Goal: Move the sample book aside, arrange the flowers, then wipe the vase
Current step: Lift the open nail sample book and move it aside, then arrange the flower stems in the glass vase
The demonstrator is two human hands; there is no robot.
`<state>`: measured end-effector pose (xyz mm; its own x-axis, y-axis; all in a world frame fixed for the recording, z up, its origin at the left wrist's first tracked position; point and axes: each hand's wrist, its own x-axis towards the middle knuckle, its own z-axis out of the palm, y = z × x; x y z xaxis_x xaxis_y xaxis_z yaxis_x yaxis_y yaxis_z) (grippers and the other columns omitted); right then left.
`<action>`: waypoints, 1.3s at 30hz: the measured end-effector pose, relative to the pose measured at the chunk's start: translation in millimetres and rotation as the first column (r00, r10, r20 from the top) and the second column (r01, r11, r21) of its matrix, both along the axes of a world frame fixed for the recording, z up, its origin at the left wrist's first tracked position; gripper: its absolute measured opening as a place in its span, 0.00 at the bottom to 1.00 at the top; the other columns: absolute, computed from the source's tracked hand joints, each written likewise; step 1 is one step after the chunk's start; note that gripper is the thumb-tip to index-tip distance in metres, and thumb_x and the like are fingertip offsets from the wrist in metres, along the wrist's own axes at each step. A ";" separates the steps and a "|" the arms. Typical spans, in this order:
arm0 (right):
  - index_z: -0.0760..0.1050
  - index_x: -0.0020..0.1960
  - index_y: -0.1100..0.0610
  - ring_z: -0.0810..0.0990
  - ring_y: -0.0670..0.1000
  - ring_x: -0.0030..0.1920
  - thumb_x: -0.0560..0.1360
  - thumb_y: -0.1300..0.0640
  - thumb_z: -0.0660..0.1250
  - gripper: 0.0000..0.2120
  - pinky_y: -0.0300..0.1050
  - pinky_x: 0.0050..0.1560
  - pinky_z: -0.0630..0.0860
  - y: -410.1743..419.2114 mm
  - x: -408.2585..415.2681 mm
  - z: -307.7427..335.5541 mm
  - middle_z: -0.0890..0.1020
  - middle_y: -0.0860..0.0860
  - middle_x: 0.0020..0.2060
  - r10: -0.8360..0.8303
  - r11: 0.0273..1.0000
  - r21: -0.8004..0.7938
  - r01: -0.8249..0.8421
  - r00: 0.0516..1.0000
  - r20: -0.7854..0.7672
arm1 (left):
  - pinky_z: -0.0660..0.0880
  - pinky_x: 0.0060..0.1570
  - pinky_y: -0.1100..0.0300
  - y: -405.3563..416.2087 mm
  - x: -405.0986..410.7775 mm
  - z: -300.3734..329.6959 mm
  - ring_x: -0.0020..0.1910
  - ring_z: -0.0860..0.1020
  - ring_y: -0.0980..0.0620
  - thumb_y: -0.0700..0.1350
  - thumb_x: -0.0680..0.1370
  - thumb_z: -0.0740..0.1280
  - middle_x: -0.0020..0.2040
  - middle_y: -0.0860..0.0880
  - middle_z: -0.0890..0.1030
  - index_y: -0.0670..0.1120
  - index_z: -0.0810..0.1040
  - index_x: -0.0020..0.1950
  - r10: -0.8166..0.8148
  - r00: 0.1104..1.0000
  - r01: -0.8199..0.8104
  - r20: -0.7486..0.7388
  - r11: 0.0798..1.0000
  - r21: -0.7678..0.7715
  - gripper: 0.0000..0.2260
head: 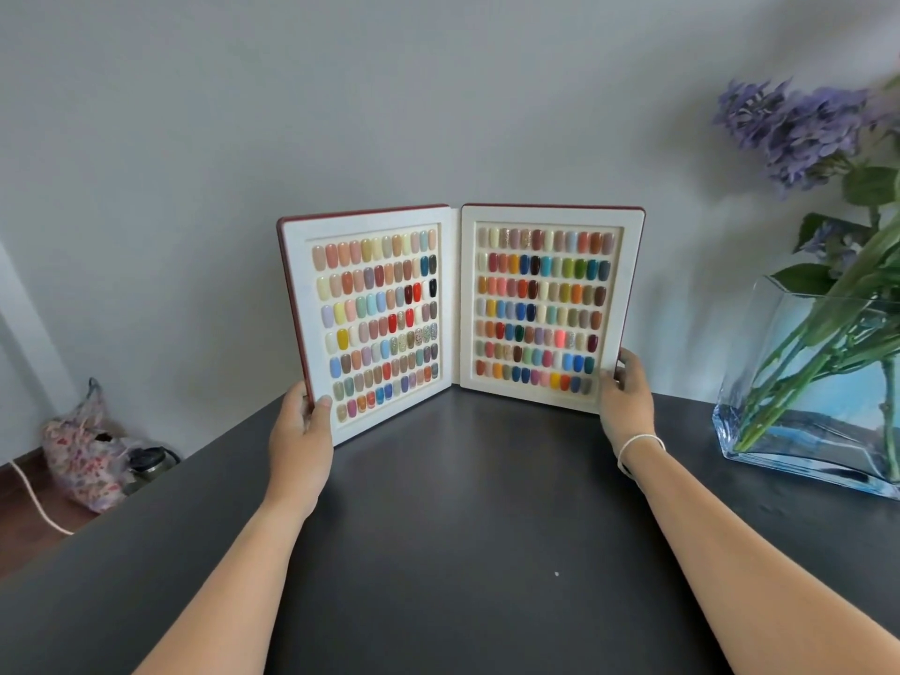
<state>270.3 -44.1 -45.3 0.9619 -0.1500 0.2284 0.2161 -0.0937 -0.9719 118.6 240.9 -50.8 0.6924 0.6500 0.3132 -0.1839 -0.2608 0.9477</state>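
The sample book point(460, 309) stands upright and spread apart on the dark table point(462, 528), near the wall. Its two white pages hold rows of coloured nail tips, and its cover is dark red. My left hand point(302, 440) grips the lower left edge of the book. My right hand point(626, 397) holds the lower right edge; a white band circles that wrist. At the right stands a clear blue-tinted glass vase point(798, 431) with water in it. Purple flowers point(798, 129) on green stems lean out of the vase, partly cut off by the frame's edge.
The table's left edge runs diagonally from near the book toward the lower left. Beyond it, on the floor, lie a floral plastic bag point(85, 455), a dark kettle point(146, 465) and a white cord point(34, 499). A grey wall point(341, 114) stands right behind the book.
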 end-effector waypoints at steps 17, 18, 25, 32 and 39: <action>0.64 0.66 0.50 0.74 0.54 0.60 0.76 0.63 0.59 0.20 0.42 0.55 0.70 -13.7 -44.6 4.7 0.73 0.53 0.64 -0.062 0.998 0.013 0.061 0.996 0.059 | 0.73 0.41 0.62 1.9 -3.1 -2.4 0.55 0.74 0.54 0.44 0.79 0.60 0.60 0.51 0.75 0.51 0.67 0.62 0.077 0.996 -0.078 0.034 0.997 0.005 0.12; 0.65 0.66 0.49 0.74 0.53 0.60 0.76 0.62 0.59 0.20 0.42 0.55 0.70 -16.5 -51.0 4.4 0.73 0.53 0.63 -0.054 0.998 0.015 0.054 0.997 0.062 | 0.73 0.43 0.60 2.1 -4.1 -1.8 0.55 0.74 0.54 0.44 0.79 0.61 0.61 0.50 0.75 0.51 0.67 0.63 0.095 0.994 -0.096 0.054 0.995 0.015 0.13; 0.66 0.65 0.49 0.74 0.49 0.59 0.77 0.59 0.60 0.18 0.39 0.55 0.70 -54.6 -99.4 2.6 0.74 0.48 0.59 -0.020 1.000 -0.007 0.020 0.998 0.057 | 0.71 0.57 0.47 -6.7 -13.1 1.5 0.62 0.72 0.48 0.41 0.77 0.62 0.66 0.46 0.72 0.54 0.63 0.66 0.217 0.969 -0.223 0.120 0.974 0.047 0.20; 0.67 0.63 0.48 0.75 0.48 0.55 0.77 0.58 0.60 0.16 0.38 0.51 0.70 -111.9 -143.7 11.5 0.75 0.47 0.56 -0.018 0.995 -0.092 0.026 0.996 0.085 | 0.69 0.59 0.52 -47.2 -39.2 14.8 0.63 0.71 0.47 0.39 0.76 0.60 0.67 0.44 0.71 0.50 0.65 0.67 0.236 0.957 -0.242 0.171 0.970 0.016 0.20; 0.69 0.60 0.47 0.76 0.39 0.44 0.76 0.59 0.60 0.14 0.25 0.38 0.71 -151.9 -177.7 27.4 0.77 0.46 0.50 -0.070 0.989 -0.116 0.087 0.988 0.138 | 0.67 0.60 0.57 -127.3 -71.5 33.0 0.60 0.71 0.53 0.39 0.78 0.58 0.66 0.48 0.72 0.49 0.66 0.67 0.012 0.983 -0.022 0.181 0.998 0.053 0.18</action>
